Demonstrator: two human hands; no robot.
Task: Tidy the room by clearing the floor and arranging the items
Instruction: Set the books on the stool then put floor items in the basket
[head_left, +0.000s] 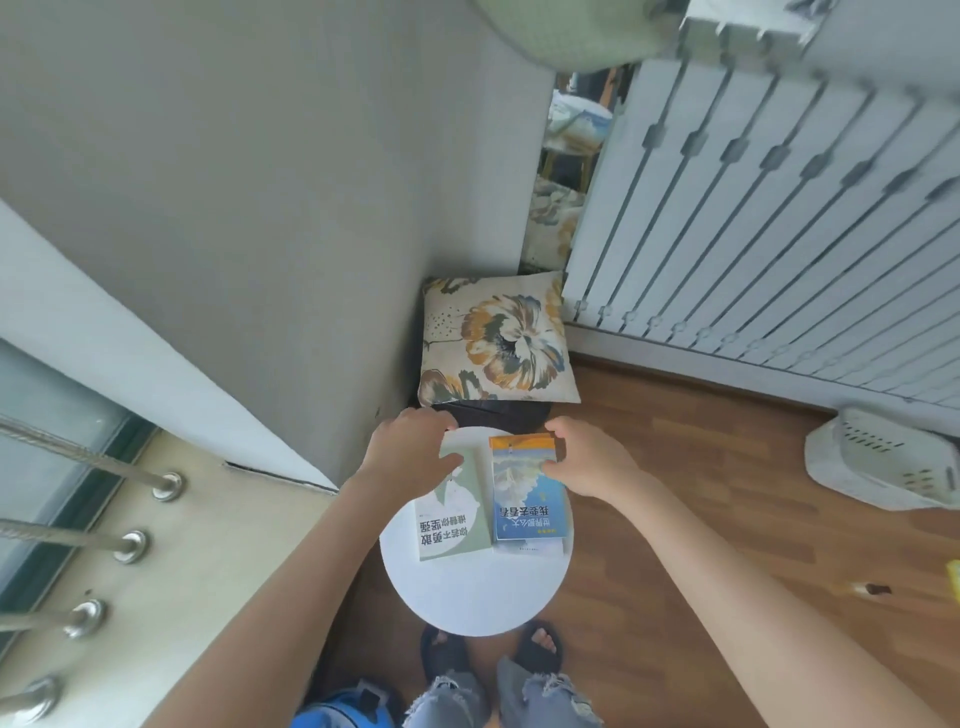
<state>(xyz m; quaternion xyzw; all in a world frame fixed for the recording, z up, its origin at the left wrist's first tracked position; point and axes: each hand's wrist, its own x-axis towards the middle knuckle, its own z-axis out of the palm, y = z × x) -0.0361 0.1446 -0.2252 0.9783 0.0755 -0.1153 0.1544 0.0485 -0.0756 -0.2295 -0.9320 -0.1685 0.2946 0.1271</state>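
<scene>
Left hand grips the pale-green book; right hand grips the blue book.

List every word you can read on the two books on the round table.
"你若不勇敢 谁替你坚强": cover of the green book, upside down in this view.
"世界那么大 我要去看看": cover of the blue book, also upside down.
Small print along the blue book's near edge: too blurred to read.
No other text is visible.
</scene>
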